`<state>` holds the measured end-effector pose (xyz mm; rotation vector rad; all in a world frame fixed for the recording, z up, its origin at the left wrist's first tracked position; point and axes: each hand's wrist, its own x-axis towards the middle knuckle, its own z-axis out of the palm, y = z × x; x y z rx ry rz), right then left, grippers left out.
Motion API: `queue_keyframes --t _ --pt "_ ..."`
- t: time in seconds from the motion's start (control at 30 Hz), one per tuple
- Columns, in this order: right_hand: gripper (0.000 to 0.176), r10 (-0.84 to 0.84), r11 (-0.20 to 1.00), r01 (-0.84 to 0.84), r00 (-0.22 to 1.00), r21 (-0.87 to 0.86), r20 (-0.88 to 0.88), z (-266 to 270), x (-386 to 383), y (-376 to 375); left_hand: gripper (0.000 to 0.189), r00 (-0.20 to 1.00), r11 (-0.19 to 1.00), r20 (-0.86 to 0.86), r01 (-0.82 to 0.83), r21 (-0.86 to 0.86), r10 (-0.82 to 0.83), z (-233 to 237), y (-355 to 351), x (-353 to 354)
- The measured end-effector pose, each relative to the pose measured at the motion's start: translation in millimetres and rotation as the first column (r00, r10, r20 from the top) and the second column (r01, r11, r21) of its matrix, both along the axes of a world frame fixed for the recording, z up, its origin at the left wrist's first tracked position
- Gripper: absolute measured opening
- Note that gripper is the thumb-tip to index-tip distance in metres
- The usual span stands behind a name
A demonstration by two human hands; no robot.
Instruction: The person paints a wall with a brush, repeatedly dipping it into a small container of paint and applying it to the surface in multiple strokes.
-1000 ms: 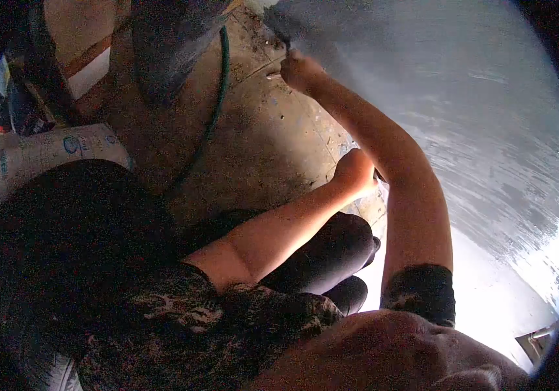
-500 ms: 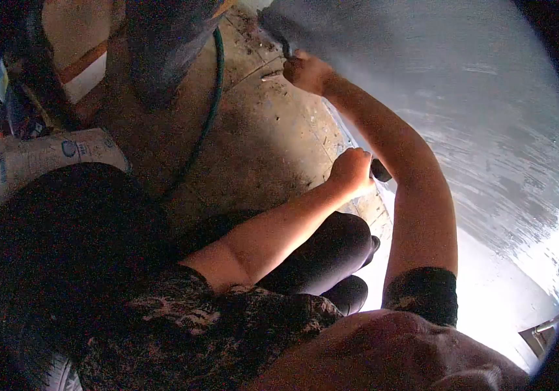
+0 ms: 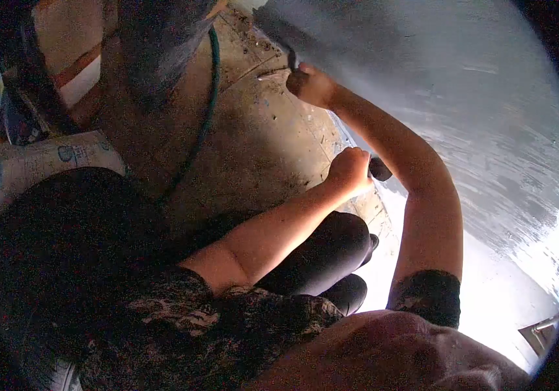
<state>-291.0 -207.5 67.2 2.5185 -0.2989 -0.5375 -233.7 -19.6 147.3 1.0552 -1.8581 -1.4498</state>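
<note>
My right hand (image 3: 311, 85) is at the end of my outstretched arm, closed around the handle of a hand tool. The tool has a dark curved neck (image 3: 292, 60) and a long dark bar-like head (image 3: 272, 27) against the grey wall surface (image 3: 423, 85); its exact kind does not show. My left hand (image 3: 350, 171) is a fist nearer my knee, gripping a dark blunt object (image 3: 379, 169) that juts out beside the wall's lower edge. Fingers and forearm hide most of that object. Streaks of grey coating mark the wall.
A green hose (image 3: 209, 111) runs across the dirty floor (image 3: 253, 137), which has debris near the wall. At left lies a printed paper sack (image 3: 51, 159). A dark drum-like object (image 3: 152, 52) stands at the upper left. My bent knee (image 3: 331, 254) is close to the wall.
My right hand and its tool have shifted slightly back toward me along the wall. My left hand has stayed nearly still.
</note>
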Motion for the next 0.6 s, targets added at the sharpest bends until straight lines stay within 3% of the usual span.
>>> queue_keyframes --t 0.07,0.13,0.17,0.27,0.3,0.33,0.4,0.43,0.47,0.5,0.6 --pt "0.007 0.044 0.996 -0.048 0.998 -0.079 -0.047 -4 -2 0 0.032 1.0 1.0 -0.001 0.005 0.006 -0.005 -1 0 0" --pt "0.007 0.026 1.0 -0.027 0.994 -0.01 -0.103 3 1 6 0.034 1.0 1.0 -0.006 0.004 0.006 -0.004 -1 0 0" --pt "0.007 -0.099 0.976 0.115 0.991 0.185 -0.094 6 4 13 0.035 1.0 1.0 -0.01 0.006 0.017 -0.006 0 0 0" --pt "0.009 -0.215 0.924 0.265 0.957 0.276 -0.196 2 18 22 0.04 0.999 0.999 -0.036 -0.002 0.039 0.003 7 -3 5" --pt "0.013 -0.131 0.983 0.088 0.95 -0.16 -0.283 -8 21 24 0.041 0.999 0.999 -0.048 -0.009 0.045 0.012 9 -3 7" --pt "0.019 -0.092 0.829 -0.148 0.915 -0.54 -0.393 -21 23 26 0.043 0.998 0.999 -0.061 -0.017 0.05 0.02 9 -2 8" --pt "0.024 -0.02 0.451 -0.422 0.876 -0.786 -0.482 -35 17 19 0.044 1.0 0.998 -0.02 0.024 0.059 -0.023 9 -3 7" --pt "0.023 0.073 0.401 -0.451 0.883 -0.797 -0.463 -36 12 9 0.045 0.999 0.997 0.0 0.043 0.064 -0.043 8 -3 6" --pt "0.019 0.069 0.854 -0.14 0.985 -0.501 -0.157 -37 7 4 0.046 0.999 0.997 -0.003 0.045 0.062 -0.044 6 -4 5" --pt "0.014 -0.099 0.994 0.093 0.987 0.052 0.127 -40 3 -1 0.046 0.999 0.997 -0.008 0.046 0.061 -0.045 4 -4 5" --pt "0.008 -0.183 0.972 0.208 0.963 0.112 -0.2 1 20 23 0.047 0.999 0.996 -0.025 0.044 0.076 -0.042 11 -4 9"
